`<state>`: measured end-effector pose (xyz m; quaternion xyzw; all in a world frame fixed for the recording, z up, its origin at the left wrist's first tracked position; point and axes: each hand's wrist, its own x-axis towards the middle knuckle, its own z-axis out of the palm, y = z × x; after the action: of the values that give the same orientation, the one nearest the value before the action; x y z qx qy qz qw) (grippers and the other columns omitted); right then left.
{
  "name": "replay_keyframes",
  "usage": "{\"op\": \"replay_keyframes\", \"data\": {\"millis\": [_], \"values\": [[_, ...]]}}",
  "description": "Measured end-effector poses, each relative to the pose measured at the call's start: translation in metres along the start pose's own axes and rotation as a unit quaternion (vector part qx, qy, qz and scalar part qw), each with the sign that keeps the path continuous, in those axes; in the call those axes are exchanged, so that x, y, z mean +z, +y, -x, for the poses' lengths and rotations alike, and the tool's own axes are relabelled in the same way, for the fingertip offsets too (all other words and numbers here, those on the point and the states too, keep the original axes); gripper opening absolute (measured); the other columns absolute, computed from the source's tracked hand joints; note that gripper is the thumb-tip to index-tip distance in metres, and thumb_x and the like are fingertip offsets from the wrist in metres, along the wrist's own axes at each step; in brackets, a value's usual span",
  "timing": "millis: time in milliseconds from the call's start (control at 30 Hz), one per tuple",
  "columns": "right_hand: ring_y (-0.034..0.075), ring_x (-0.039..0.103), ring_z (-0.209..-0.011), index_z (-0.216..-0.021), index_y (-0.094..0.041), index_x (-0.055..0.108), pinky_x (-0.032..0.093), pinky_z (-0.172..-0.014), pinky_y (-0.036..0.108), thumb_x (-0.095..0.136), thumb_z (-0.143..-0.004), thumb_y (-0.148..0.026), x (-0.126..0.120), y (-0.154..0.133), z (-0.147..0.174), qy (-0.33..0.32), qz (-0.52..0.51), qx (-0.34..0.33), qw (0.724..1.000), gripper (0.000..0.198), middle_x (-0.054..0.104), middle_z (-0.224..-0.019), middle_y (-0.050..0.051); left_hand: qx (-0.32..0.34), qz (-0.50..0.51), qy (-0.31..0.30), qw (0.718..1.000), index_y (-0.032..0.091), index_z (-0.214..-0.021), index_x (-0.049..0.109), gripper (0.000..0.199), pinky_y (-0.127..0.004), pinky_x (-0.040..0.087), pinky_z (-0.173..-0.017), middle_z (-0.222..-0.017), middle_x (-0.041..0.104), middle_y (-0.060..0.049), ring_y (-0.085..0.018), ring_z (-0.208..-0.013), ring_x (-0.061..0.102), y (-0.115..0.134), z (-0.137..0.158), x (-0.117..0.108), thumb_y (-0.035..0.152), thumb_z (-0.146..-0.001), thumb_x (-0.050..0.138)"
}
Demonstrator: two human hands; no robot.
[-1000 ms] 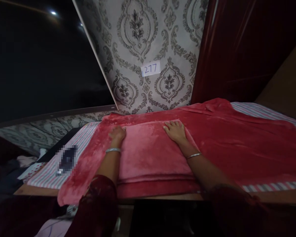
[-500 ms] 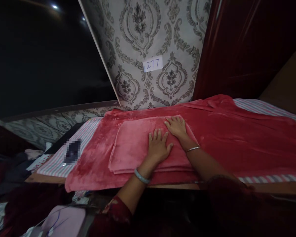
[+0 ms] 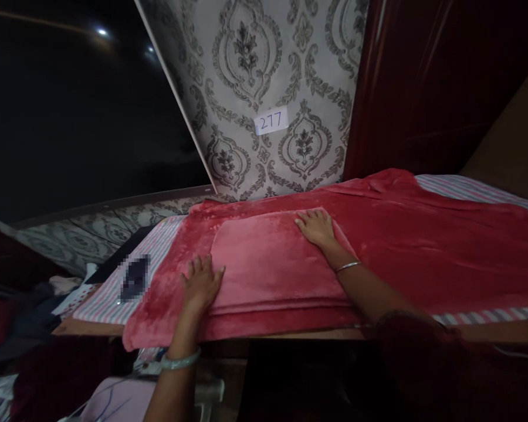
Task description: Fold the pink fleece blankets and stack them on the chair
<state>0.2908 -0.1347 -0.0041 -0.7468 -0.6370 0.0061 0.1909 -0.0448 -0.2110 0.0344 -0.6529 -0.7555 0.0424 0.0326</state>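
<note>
A pink plush cloth (image 3: 264, 264), folded into a flat rectangle, lies on a larger red plush blanket (image 3: 422, 246) spread over the table. My left hand (image 3: 201, 283), a pale bangle at its wrist, is open at the folded cloth's left edge, fingers spread and pointing away from me. Near the far right corner of the folded cloth rests my right hand (image 3: 317, 227), open and palm down, with a thin silver bangle on that wrist. Neither hand grips any fabric.
A striped cloth (image 3: 92, 302) shows under the blanket. A dark blurred item (image 3: 134, 278) lies on its left part. Behind stand a large dark screen (image 3: 83, 117) and a patterned wall with a "277" label (image 3: 271, 120). A pinkish seat (image 3: 118, 398) is below left.
My left hand has slid leftward from the middle of the folded cloth to its left edge. My right hand stays at about the same spot. The view has shifted slightly.
</note>
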Motion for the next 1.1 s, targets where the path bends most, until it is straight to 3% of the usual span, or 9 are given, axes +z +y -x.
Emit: {"op": "replay_keyframes", "data": {"millis": [133,233,367,500,600,700,833,967,1100], "values": [[0.029,0.038,-0.143,-0.147,-0.023,0.053,0.022,-0.119,0.051,0.029,-0.105,-0.041,-0.003,0.0,-0.003,0.007,-0.007,-0.009,1.0,0.052,0.05,-0.153,0.007,0.084,0.028,0.083,0.993,0.015,-0.157,0.034,0.066,-0.055,0.018,-0.125,-0.167,0.021,-0.016,-0.032,-0.156,0.016,0.024,-0.02,-0.029,0.045,-0.098,0.033],[0.027,0.039,-0.143,-0.147,-0.021,0.053,0.026,-0.118,0.049,0.026,-0.105,-0.036,-0.011,0.0,-0.008,0.015,-0.003,-0.007,1.0,0.053,0.05,-0.153,0.008,0.189,0.069,0.063,0.977,0.011,-0.156,0.035,0.062,-0.056,0.017,-0.125,-0.166,0.025,-0.018,-0.031,-0.155,0.019,0.065,-0.042,-0.053,0.037,-0.099,0.037],[0.031,0.035,-0.146,-0.15,-0.023,0.05,0.029,-0.115,0.056,0.024,-0.104,-0.033,-0.019,0.001,-0.009,0.02,0.012,-0.007,1.0,0.054,0.046,-0.156,0.009,0.276,0.095,0.029,0.956,0.015,-0.156,0.035,0.06,-0.053,0.02,-0.125,-0.165,0.029,-0.014,-0.027,-0.154,0.023,0.136,-0.07,-0.069,0.036,-0.1,0.039],[0.03,0.037,-0.144,-0.147,-0.022,0.054,0.029,-0.116,0.054,0.03,-0.103,-0.029,-0.011,0.003,0.001,0.02,0.045,-0.016,0.999,0.05,0.05,-0.153,0.01,0.336,0.106,0.025,0.935,0.017,-0.156,0.035,0.058,-0.058,0.019,-0.124,-0.167,0.027,-0.014,-0.028,-0.155,0.022,0.197,-0.085,-0.051,0.036,-0.101,0.035],[0.031,0.036,-0.144,-0.147,-0.024,0.054,0.027,-0.117,0.052,0.033,-0.103,-0.03,0.001,0.005,0.008,0.033,0.061,-0.02,0.997,0.049,0.049,-0.154,0.008,0.352,0.102,0.051,0.929,0.021,-0.152,0.043,0.054,-0.061,0.02,-0.122,-0.162,0.038,-0.012,-0.028,-0.152,0.029,0.217,-0.088,-0.021,0.037,-0.102,0.031],[0.032,0.036,-0.145,-0.146,-0.024,0.055,0.028,-0.116,0.052,0.034,-0.103,-0.03,0.008,0.008,0.01,0.041,0.07,-0.022,0.996,0.049,0.049,-0.154,0.008,0.344,0.111,0.077,0.929,0.023,-0.15,0.046,0.054,-0.06,0.022,-0.122,-0.159,0.042,-0.011,-0.028,-0.149,0.033,0.219,-0.089,0.001,0.039,-0.102,0.029],[0.032,0.04,-0.142,-0.144,-0.024,0.058,0.031,-0.114,0.051,0.034,-0.102,-0.03,0.011,0.01,0.009,0.058,0.069,-0.031,0.995,0.049,0.052,-0.151,0.009,0.31,0.103,0.057,0.943,0.023,-0.152,0.045,0.061,-0.059,0.023,-0.121,-0.16,0.041,-0.011,-0.03,-0.148,0.035,0.2,-0.098,0.0,0.052,-0.1,0.029],[0.031,0.04,-0.142,-0.144,-0.024,0.058,0.031,-0.114,0.052,0.033,-0.102,-0.029,0.012,0.012,0.009,0.063,0.068,-0.035,0.995,0.049,0.053,-0.15,0.008,0.239,0.078,0.029,0.967,0.022,-0.151,0.046,0.062,-0.06,0.024,-0.12,-0.158,0.044,-0.013,-0.032,-0.147,0.037,0.152,-0.117,-0.009,0.053,-0.1,0.029],[0.031,0.04,-0.141,-0.145,-0.024,0.057,0.031,-0.114,0.053,0.032,-0.102,-0.03,0.013,0.012,0.008,0.061,0.056,-0.037,0.996,0.05,0.052,-0.151,0.009,0.176,0.071,0.019,0.982,0.02,-0.152,0.044,0.063,-0.063,0.02,-0.121,-0.161,0.039,-0.013,-0.034,-0.151,0.031,0.093,-0.134,-0.004,0.051,-0.1,0.026]]}}
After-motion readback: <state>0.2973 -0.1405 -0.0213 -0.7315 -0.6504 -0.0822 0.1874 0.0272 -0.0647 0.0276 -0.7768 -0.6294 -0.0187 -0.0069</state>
